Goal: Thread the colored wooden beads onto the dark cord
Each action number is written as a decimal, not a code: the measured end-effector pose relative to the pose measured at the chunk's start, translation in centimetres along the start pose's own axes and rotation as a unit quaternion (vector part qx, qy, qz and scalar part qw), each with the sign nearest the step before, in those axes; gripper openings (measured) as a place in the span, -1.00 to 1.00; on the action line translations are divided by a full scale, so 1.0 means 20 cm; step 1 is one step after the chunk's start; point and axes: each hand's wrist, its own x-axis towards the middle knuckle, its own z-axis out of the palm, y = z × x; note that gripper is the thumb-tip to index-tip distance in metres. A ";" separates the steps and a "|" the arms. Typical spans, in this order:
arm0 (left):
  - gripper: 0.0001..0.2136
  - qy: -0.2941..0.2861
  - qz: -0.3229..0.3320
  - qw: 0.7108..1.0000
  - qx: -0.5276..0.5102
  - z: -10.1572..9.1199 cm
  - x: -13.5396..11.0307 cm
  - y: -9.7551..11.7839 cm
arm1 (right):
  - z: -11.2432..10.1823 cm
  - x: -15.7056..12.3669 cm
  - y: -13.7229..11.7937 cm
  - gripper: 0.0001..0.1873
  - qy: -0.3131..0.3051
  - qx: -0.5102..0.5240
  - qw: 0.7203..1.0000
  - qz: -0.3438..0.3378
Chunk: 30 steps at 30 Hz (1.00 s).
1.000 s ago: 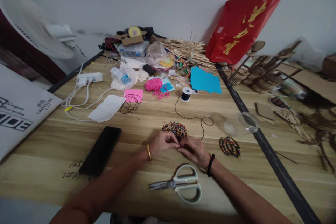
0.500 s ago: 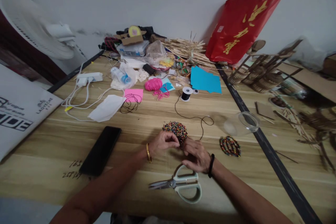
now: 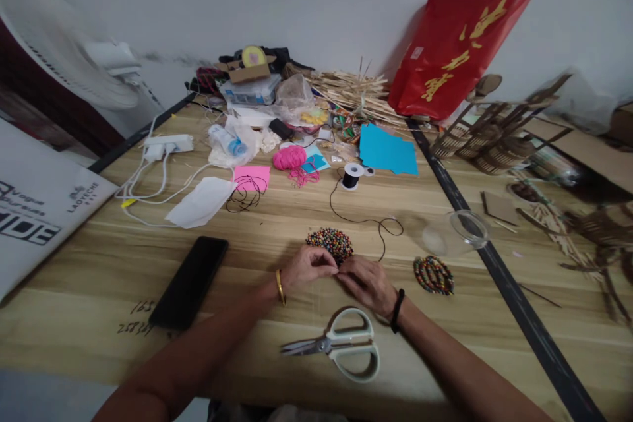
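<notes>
My left hand and my right hand meet fingertip to fingertip at the near edge of a round mat of coloured beads on the wooden table. Both pinch at the same spot, where the beads meet a thin black cord. That cord runs back to a small spool. What sits between the fingertips is too small to make out. A second, smaller coil of beads lies to the right of my right hand.
Scissors with pale handles lie just in front of my wrists. A black phone rests to the left, a clear plastic cup on its side to the right. Craft clutter, pink yarn, blue paper and a red bag fill the far side.
My right hand dipped back toward the scissors half a second ago, then returned to meet the left fingertips at the bead mat's edge. The left hand barely moved.
</notes>
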 end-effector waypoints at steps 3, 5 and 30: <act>-0.80 0.007 0.004 1.000 0.017 0.00 0.00 0.00 | 0.00 0.00 0.00 -0.90 -0.007 -0.005 1.000 0.011; -0.82 0.010 0.006 1.000 0.024 0.00 0.00 0.01 | 0.00 0.00 0.00 -0.89 -0.009 -0.001 1.000 0.016; -0.86 -0.030 0.150 0.914 0.375 0.09 -0.01 -0.02 | -0.02 0.04 -0.01 -0.76 0.105 0.190 0.948 0.232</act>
